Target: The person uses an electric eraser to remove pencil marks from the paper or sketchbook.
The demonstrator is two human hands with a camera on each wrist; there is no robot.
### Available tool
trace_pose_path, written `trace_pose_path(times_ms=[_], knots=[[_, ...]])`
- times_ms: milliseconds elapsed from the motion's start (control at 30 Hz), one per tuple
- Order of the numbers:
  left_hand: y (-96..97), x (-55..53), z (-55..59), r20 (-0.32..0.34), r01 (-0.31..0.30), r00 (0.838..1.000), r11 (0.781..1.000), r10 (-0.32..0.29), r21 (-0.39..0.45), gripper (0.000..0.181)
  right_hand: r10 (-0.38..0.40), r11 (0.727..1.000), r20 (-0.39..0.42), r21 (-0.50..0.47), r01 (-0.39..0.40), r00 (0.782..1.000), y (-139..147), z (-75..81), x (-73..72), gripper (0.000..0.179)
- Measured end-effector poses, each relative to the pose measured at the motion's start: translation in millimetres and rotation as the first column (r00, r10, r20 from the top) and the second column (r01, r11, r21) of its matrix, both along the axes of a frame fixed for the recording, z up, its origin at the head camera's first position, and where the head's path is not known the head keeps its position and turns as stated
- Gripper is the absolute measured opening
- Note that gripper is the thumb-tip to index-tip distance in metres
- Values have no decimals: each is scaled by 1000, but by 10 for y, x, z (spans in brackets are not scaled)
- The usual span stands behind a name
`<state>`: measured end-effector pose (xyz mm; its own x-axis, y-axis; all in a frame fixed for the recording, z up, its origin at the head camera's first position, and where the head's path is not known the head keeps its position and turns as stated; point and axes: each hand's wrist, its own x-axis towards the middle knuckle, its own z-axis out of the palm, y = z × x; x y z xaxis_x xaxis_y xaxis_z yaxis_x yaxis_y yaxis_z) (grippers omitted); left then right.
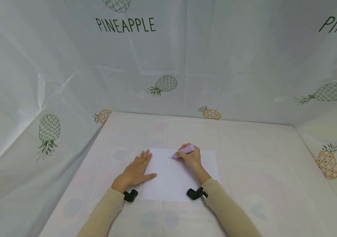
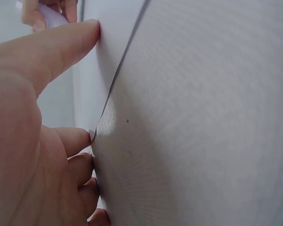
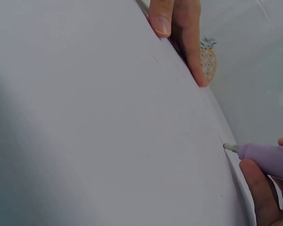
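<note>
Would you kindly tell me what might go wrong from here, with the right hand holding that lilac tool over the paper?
The left hand rests only at the left edge of the paper, so the other side might swivel or slide. The lilac tool in the right hand has its narrow tip at or very near the paper, so a slip could perhaps scratch or mark it.

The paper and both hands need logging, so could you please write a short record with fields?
Paper: white, on the pale table cover, a few thin dark marks
Left hand: rests across the paper's left edge, thumb on it
Right hand: grips a lilac pen-like tool
Tool tip: at the paper's surface
Backdrop: grey, printed with pineapples
</note>
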<state>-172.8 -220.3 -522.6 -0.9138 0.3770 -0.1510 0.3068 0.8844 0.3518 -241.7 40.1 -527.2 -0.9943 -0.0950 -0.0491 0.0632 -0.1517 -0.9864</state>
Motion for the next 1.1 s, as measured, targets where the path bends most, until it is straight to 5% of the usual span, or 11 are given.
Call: trace_pose_path(times_ms=[233, 1100], knots=[[-4, -12, -13, 7, 2, 1000, 1000, -2, -13, 96, -32, 999, -7, 3, 32, 999, -51, -123, -45, 29], [6, 11, 6, -3, 0, 1000, 1000, 0, 9, 95, -70, 998, -16, 8, 70, 997, 68, -123, -27, 26]])
